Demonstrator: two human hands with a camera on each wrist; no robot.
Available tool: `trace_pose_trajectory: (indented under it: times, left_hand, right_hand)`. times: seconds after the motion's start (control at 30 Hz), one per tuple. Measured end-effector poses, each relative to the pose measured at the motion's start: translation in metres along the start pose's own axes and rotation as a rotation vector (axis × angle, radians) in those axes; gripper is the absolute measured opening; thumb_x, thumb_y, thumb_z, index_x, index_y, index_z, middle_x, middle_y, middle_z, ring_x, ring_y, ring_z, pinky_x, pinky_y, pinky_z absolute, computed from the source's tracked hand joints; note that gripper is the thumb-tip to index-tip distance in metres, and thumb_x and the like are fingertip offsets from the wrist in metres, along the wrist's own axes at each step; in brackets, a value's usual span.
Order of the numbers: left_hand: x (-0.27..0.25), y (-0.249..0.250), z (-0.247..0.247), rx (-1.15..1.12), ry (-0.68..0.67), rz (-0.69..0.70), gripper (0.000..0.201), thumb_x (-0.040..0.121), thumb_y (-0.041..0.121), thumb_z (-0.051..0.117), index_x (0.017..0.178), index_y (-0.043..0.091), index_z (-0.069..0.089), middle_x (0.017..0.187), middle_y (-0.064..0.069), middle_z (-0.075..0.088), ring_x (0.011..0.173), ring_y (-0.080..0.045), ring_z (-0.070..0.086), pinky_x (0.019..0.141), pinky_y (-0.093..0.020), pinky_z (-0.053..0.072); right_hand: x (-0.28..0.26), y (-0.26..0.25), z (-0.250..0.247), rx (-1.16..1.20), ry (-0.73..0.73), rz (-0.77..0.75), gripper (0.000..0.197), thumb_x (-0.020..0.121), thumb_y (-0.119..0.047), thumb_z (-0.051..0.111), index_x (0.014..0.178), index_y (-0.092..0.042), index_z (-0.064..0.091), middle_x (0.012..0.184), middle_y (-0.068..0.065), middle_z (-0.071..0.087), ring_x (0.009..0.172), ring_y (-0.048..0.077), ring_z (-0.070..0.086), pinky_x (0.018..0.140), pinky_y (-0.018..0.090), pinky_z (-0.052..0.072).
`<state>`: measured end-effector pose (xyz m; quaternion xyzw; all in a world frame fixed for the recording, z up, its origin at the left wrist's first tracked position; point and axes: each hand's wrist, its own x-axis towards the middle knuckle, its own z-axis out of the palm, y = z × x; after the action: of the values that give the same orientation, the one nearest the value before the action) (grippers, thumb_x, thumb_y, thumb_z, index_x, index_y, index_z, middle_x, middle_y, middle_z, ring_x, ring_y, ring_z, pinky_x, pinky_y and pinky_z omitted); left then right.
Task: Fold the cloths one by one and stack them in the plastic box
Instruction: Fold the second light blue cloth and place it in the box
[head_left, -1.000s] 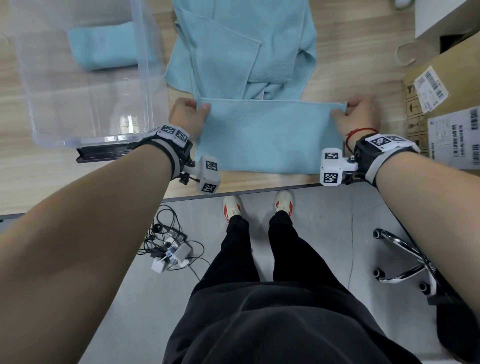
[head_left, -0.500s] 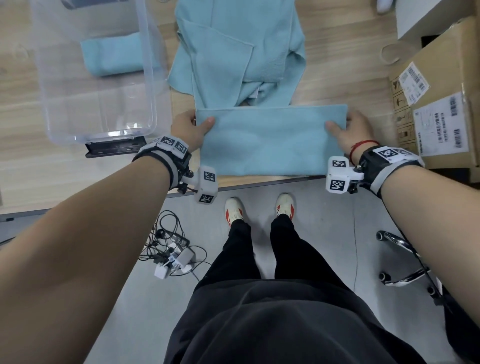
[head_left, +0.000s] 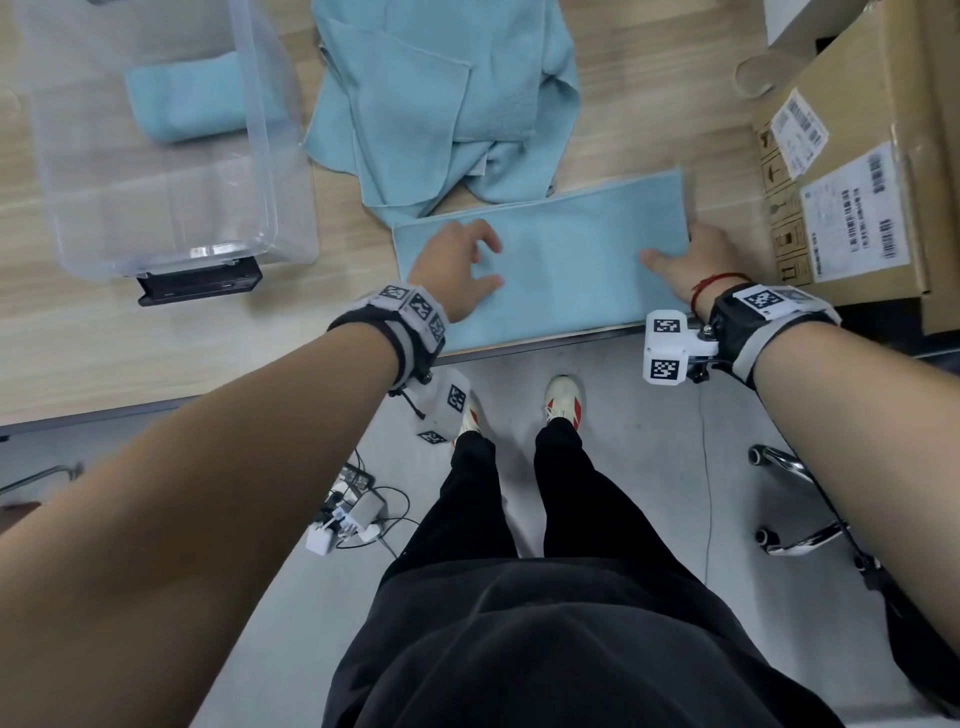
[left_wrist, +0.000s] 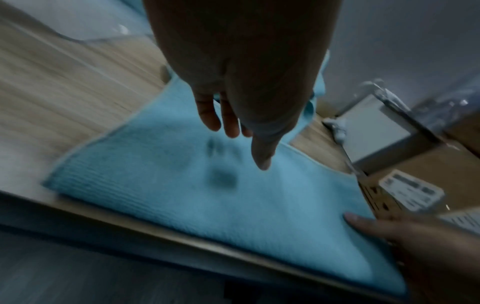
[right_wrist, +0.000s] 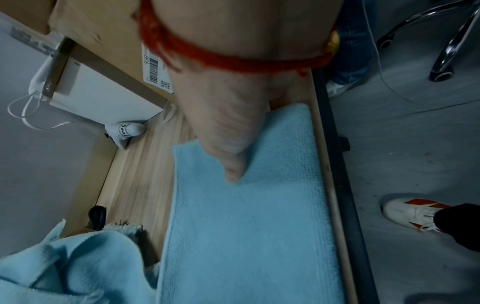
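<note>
left hand (head_left: 457, 265) moved onto folded cloth (head_left: 561, 270), grip spread | right hand (head_left: 691, 260) pinching its end | wooden table (head_left: 156, 338)

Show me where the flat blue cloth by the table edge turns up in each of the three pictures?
Head: the cloth lies centre, a little above the middle, between the left hand and right hand.
Left wrist: it fills the middle and lower right.
Right wrist: it runs from the centre down to the bottom edge.
Shared landmark: the cardboard box with barcode labels, seen in all three.
</note>
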<state>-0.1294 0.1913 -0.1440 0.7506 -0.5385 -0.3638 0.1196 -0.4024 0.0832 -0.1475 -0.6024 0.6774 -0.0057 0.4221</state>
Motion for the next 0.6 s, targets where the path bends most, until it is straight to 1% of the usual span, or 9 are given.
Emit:
trace_pose_trajectory:
  times: [0.07, 0.17, 0.27, 0.33, 0.4, 0.43, 0.47, 0.53, 0.6]
  left_hand:
    - [0.004, 0.013, 0.016, 0.032, -0.118, 0.059, 0.042, 0.077, 0.031, 0.076, 0.114, 0.023, 0.057, 0.099, -0.004, 0.052, 0.077, -0.015, 0.048, 0.085, -0.033, 0.045]
    - [0.008, 0.020, 0.036, 0.082, -0.212, 0.046, 0.061, 0.074, 0.034, 0.079, 0.126, 0.024, 0.050, 0.109, -0.007, 0.048, 0.088, -0.018, 0.047, 0.090, -0.034, 0.043]
    - [0.008, 0.018, 0.050, 0.139, -0.204, 0.023, 0.068, 0.070, 0.033, 0.080, 0.127, 0.028, 0.044, 0.113, -0.006, 0.041, 0.103, -0.026, 0.048, 0.092, -0.039, 0.044]
    - [0.007, 0.019, 0.054, 0.161, -0.188, 0.027, 0.068, 0.070, 0.031, 0.080, 0.126, 0.029, 0.042, 0.110, -0.003, 0.037, 0.105, -0.027, 0.047, 0.091, -0.041, 0.045]
    - [0.006, 0.021, 0.052, 0.152, -0.189, 0.029, 0.067, 0.070, 0.030, 0.079, 0.125, 0.028, 0.042, 0.106, 0.000, 0.034, 0.103, -0.026, 0.046, 0.090, -0.041, 0.046]
    - [0.007, 0.021, 0.050, 0.138, -0.193, 0.033, 0.066, 0.070, 0.030, 0.079, 0.125, 0.028, 0.044, 0.105, 0.000, 0.036, 0.100, -0.024, 0.047, 0.089, -0.040, 0.046]
    - [0.007, 0.021, 0.047, 0.112, -0.196, 0.039, 0.064, 0.070, 0.029, 0.080, 0.124, 0.026, 0.047, 0.104, 0.000, 0.039, 0.094, -0.022, 0.048, 0.089, -0.038, 0.045]
    - [0.004, 0.016, 0.037, 0.036, -0.156, 0.036, 0.050, 0.072, 0.029, 0.079, 0.117, 0.023, 0.056, 0.098, 0.001, 0.050, 0.080, -0.015, 0.049, 0.085, -0.032, 0.046]
    - [-0.002, 0.007, 0.023, -0.053, -0.035, -0.030, 0.029, 0.077, 0.027, 0.075, 0.103, 0.023, 0.063, 0.086, 0.006, 0.058, 0.071, -0.009, 0.051, 0.077, -0.023, 0.046]
  right_hand:
    - [-0.003, 0.002, -0.001, -0.004, -0.007, 0.012, 0.036, 0.090, -0.028, 0.065, 0.121, -0.009, 0.064, 0.120, 0.007, 0.067, 0.102, 0.024, 0.064, 0.078, 0.022, 0.041]
    - [-0.006, 0.005, -0.004, -0.003, -0.026, 0.021, 0.033, 0.091, -0.030, 0.063, 0.116, -0.008, 0.066, 0.115, 0.009, 0.069, 0.089, 0.021, 0.061, 0.074, 0.023, 0.041]
    - [-0.009, 0.001, -0.010, 0.024, -0.018, -0.025, 0.030, 0.091, -0.029, 0.063, 0.115, -0.010, 0.066, 0.112, 0.006, 0.069, 0.086, 0.017, 0.059, 0.073, 0.022, 0.042]
    - [-0.012, -0.008, -0.010, 0.041, -0.008, -0.071, 0.030, 0.089, -0.030, 0.065, 0.114, -0.012, 0.068, 0.110, 0.003, 0.069, 0.088, 0.015, 0.061, 0.074, 0.022, 0.043]
    - [-0.016, -0.022, -0.006, 0.073, -0.014, -0.098, 0.030, 0.082, -0.034, 0.069, 0.105, -0.014, 0.070, 0.102, 0.001, 0.071, 0.087, 0.016, 0.065, 0.075, 0.026, 0.050]
    - [-0.018, -0.029, -0.003, 0.095, -0.028, -0.110, 0.031, 0.077, -0.036, 0.070, 0.098, -0.013, 0.070, 0.096, 0.001, 0.072, 0.085, 0.017, 0.066, 0.077, 0.031, 0.054]
    - [-0.020, -0.037, 0.001, 0.115, -0.049, -0.132, 0.030, 0.075, -0.036, 0.069, 0.092, -0.011, 0.069, 0.089, 0.001, 0.072, 0.081, 0.017, 0.066, 0.077, 0.035, 0.055]
    - [-0.028, -0.058, 0.012, 0.113, -0.090, -0.192, 0.020, 0.075, -0.030, 0.069, 0.083, -0.012, 0.064, 0.077, -0.001, 0.065, 0.071, 0.016, 0.059, 0.071, 0.033, 0.050]
    - [-0.036, -0.080, 0.025, 0.070, -0.117, -0.242, 0.017, 0.074, -0.032, 0.067, 0.078, -0.016, 0.062, 0.072, -0.002, 0.059, 0.070, 0.017, 0.055, 0.066, 0.030, 0.042]
